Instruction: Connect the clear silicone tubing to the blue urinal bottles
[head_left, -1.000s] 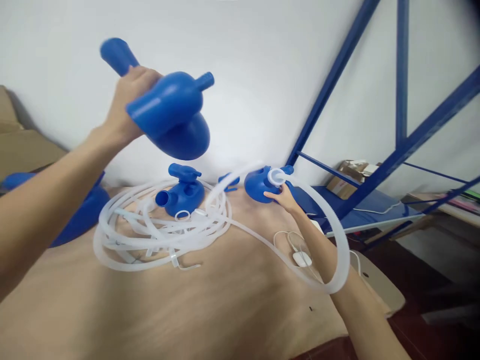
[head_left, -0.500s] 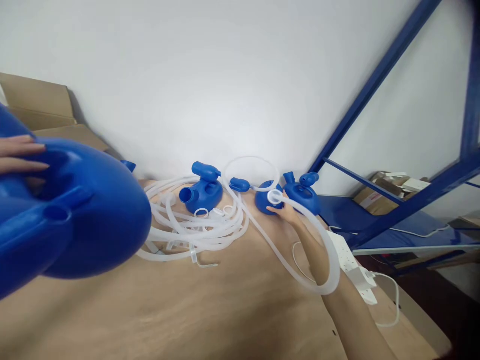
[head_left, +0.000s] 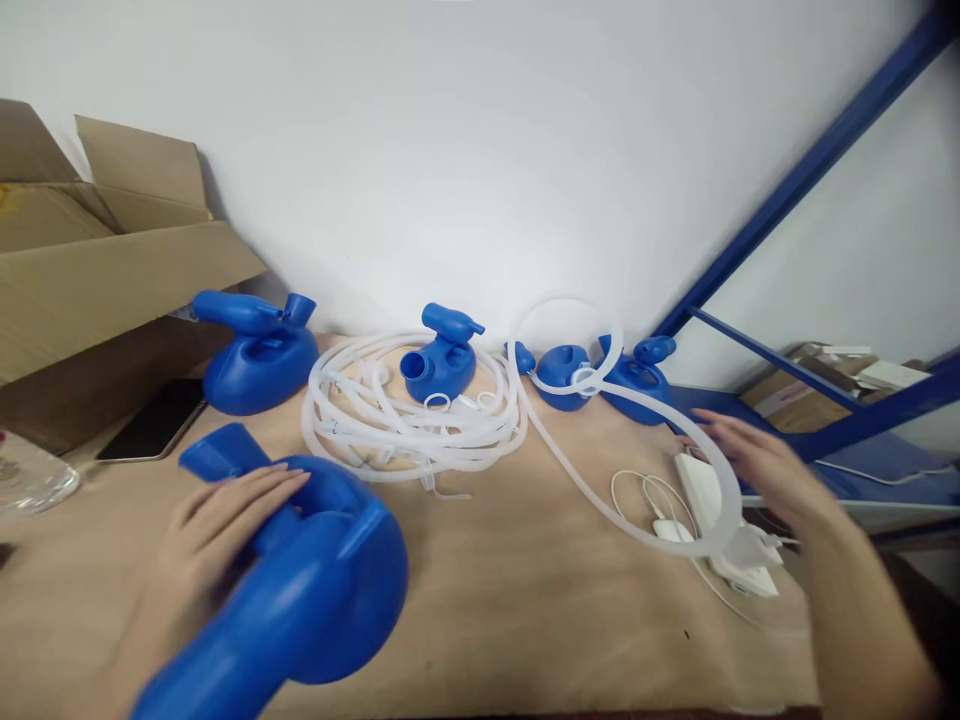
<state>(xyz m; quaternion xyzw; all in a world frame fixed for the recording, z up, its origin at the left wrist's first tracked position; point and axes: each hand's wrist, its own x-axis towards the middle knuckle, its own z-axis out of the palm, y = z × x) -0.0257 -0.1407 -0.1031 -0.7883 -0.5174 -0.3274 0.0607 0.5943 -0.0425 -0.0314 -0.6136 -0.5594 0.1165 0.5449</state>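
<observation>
My left hand (head_left: pixel 232 505) is closed around the handle of a blue plastic urinal bottle (head_left: pixel 352 590), held over the front left of the table. Its flared mouth points left, and its long blue spout part runs toward the bottom edge. My right hand (head_left: pixel 757 455) is empty with fingers stretched out, a little blurred, above the white power strip and right of the clear tube's loop. That tube (head_left: pixel 555 458) reaches a white ring cap at another blue bottle (head_left: pixel 562 370) by the wall. One more blue bottle (head_left: pixel 637 390) stands beside it.
Coiled clear tubing (head_left: pixel 420 450) lies around a blue bottle (head_left: pixel 446 370). At left are another blue bottle (head_left: pixel 262 365), a phone (head_left: pixel 154 420), a cardboard box (head_left: pixel 127 270) and a clear plastic item (head_left: pixel 34 475). A power strip (head_left: pixel 701 490) and blue shelf frame (head_left: pixel 810 145) are at right.
My right hand has let go of the bottle near the wall and moved right. The bottle in my left hand has come right and lower. The view has shifted, showing more of the left side.
</observation>
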